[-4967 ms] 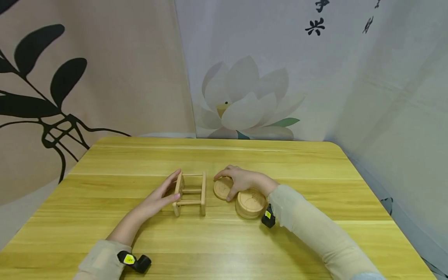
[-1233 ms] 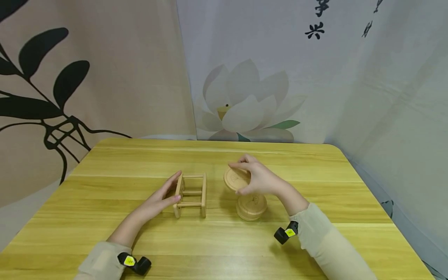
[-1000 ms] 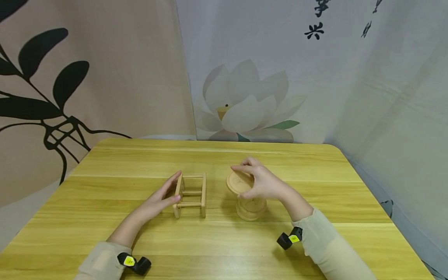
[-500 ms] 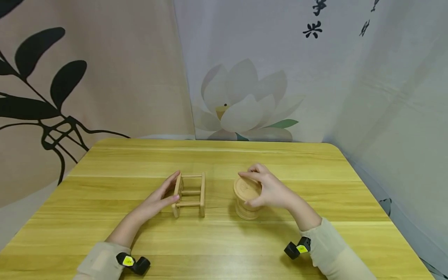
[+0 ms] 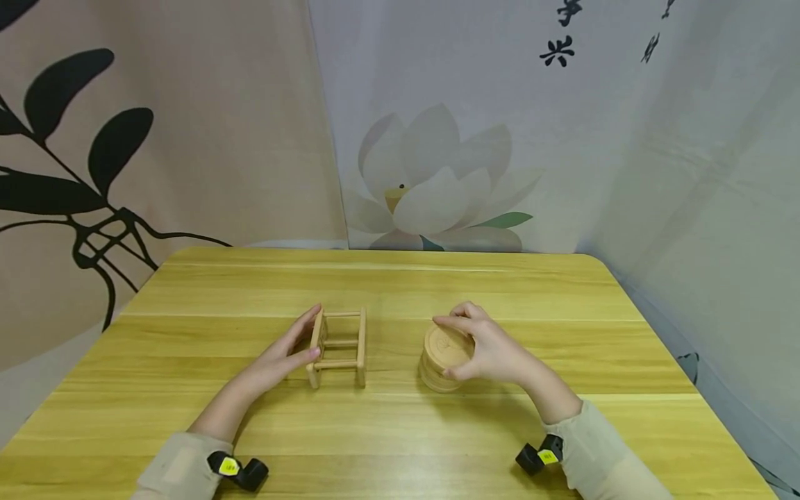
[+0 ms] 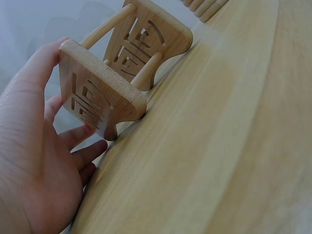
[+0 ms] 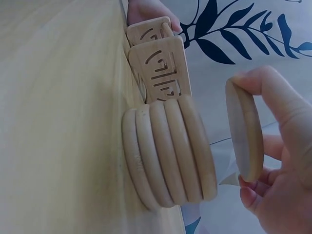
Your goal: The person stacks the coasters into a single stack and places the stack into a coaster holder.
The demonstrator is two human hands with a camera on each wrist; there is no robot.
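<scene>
In the head view my right hand (image 5: 490, 349) pinches a round wooden coaster (image 5: 448, 345) by its edge, with thumb and fingers on opposite sides. Below it stands a stack of coasters (image 5: 435, 380). A gap between the held coaster (image 7: 244, 131) and the stack (image 7: 168, 151) shows in the right wrist view. My left hand (image 5: 289, 355) holds the near side panel of a small wooden coaster rack (image 5: 362, 351), its thumb and fingers at the panel's two edges. Seen from the left wrist, the rack (image 6: 100, 90) stands on the table, with cut-out slots in its panels and rods joining them.
The wood-grain table (image 5: 350, 444) lies under everything. Behind it hangs a cloth backdrop (image 5: 431, 173) printed with a flower and dark leaves. A black wrist camera (image 5: 240, 471) sits at the left sleeve, another camera (image 5: 539, 455) at the right.
The right hand has picked the coaster up off the table beside the stack, carried it rightward over the stack and lowered it somewhat. The left hand and rack have stayed put.
</scene>
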